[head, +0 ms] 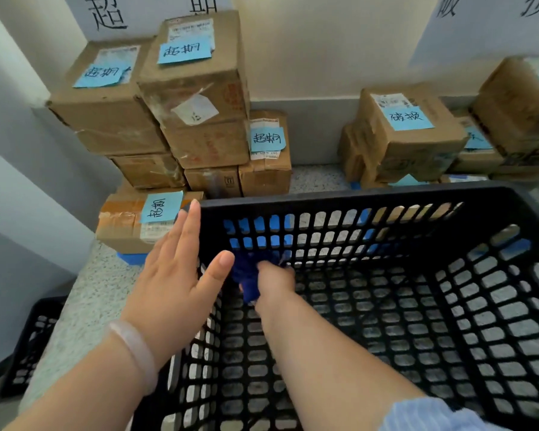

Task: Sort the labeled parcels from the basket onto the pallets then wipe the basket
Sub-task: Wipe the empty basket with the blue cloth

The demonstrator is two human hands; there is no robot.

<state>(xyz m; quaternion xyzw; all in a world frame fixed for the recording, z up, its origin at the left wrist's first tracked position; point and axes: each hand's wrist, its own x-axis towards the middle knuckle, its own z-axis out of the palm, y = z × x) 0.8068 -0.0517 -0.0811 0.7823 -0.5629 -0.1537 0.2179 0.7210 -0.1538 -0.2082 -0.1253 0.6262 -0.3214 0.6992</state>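
A black perforated plastic basket [355, 197] fills the lower right of the head view, with no parcels inside. My right hand [274, 283] is down in its far left corner, closed on a dark blue cloth [246, 275] pressed against the wall. My left hand [175, 275] lies flat and open against the outside of the basket's left wall, thumb hooked over the rim. Cardboard parcels with blue labels [184, 51] are stacked at the back left, and a second labeled group [408, 118] stands at the back right on a blue pallet [131, 258].
A wall closes off the back and left sides. White paper signs with large characters [106, 10] hang above each stack. A second black basket [28, 346] lies at the lower left on the speckled floor [84, 306].
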